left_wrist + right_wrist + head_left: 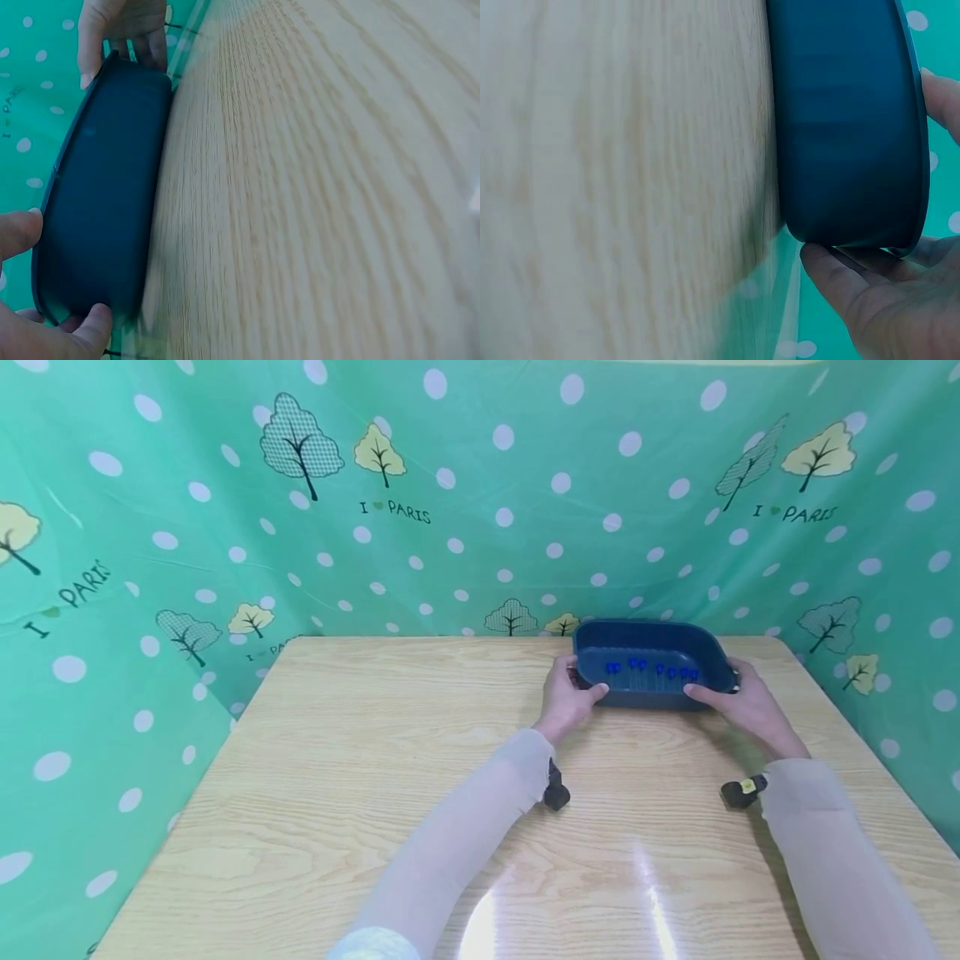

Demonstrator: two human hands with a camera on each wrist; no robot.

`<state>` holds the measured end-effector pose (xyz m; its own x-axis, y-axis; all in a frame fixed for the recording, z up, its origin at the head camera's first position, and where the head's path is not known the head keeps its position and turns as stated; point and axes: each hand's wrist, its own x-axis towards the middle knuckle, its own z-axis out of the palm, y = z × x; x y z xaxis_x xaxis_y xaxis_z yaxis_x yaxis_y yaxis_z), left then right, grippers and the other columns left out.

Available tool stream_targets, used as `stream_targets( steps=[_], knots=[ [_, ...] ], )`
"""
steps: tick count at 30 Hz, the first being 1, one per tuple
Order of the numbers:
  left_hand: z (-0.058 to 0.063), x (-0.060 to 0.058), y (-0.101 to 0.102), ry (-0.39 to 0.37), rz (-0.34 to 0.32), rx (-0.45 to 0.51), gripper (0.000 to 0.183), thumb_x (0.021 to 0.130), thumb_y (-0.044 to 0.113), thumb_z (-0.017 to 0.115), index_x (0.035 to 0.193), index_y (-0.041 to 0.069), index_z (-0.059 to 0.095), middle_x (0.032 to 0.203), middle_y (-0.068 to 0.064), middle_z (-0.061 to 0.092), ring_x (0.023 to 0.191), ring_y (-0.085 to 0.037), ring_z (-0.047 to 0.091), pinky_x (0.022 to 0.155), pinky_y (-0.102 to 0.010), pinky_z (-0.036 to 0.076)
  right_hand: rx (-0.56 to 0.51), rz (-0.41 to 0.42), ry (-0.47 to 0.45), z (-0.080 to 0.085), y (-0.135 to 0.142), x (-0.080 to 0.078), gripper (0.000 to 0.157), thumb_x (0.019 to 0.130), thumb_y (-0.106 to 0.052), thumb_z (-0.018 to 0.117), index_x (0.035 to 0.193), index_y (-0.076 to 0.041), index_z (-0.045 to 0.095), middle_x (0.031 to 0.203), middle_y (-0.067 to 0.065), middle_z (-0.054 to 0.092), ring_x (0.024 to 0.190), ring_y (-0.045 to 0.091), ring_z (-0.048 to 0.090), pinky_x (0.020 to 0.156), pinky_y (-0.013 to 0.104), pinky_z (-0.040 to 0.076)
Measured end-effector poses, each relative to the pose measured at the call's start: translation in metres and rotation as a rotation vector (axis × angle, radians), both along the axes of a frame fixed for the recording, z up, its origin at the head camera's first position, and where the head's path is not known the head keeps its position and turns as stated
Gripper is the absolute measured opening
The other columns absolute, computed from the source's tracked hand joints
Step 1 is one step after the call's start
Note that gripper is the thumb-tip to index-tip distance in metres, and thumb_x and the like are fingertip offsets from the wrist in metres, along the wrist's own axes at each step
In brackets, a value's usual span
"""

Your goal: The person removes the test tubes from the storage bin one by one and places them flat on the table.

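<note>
A dark blue plastic basin (637,700) with rounded corners sits near the back right of the wooden table. Several small bright blue pieces (660,669) lie spread across its floor, too small to make out in kind. My left hand (567,695) grips its left end, thumb over the near rim and fingers round the side. At the opposite end my right hand (746,703) holds it the same way. In the right wrist view, the right fingers (829,274) are under the end wall and the thumb is at the rim. The left wrist view shows both hands at the basin's ends.
The light wooden table (360,793) runs back to a green dotted cloth (465,468) hung behind it and at both sides. Dark wrist cameras (556,789) hang under both sleeves. Bright light reflections show on the near tabletop.
</note>
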<state>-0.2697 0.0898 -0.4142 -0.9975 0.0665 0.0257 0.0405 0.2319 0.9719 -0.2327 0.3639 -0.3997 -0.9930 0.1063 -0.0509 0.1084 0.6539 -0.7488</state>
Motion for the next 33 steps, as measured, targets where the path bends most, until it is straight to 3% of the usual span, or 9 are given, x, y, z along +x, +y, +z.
stream_targets(
  steps=[8,23,33],
  knots=[
    [-0.001,0.001,-0.004,-0.017,-0.008,-0.006,0.066,0.082,0.023,0.076,0.137,0.01,0.043,0.12,-0.011,0.057,0.107,-0.023,0.057,0.084,-0.029,0.048,-0.004,-0.002,0.005,0.001,-0.004,0.001,0.11,0.083,-0.056,0.065,0.151,0.001,-0.001,0.15,0.035,0.012,0.134,0.054,0.018,0.102,0.068,0.021],
    [-0.001,0.003,-0.011,-0.032,-0.002,0.033,0.062,0.082,0.019,0.076,0.135,0.014,0.044,0.121,-0.012,0.057,0.103,-0.019,0.056,0.085,-0.03,0.049,0.048,0.009,-0.008,0.001,-0.008,-0.001,0.111,0.084,-0.058,0.062,0.15,0.003,-0.002,0.148,0.038,0.013,0.134,0.055,0.018,0.101,0.068,0.021],
    [0.001,0.005,-0.016,-0.026,-0.002,0.044,0.058,0.081,0.015,0.076,0.131,0.013,0.046,0.123,-0.014,0.057,0.109,-0.022,0.056,0.09,-0.03,0.047,0.062,0.013,-0.016,0.0,-0.012,-0.001,0.111,0.083,-0.06,0.062,0.15,0.004,-0.001,0.147,0.039,0.015,0.133,0.056,0.019,0.1,0.069,0.022]
  ],
)
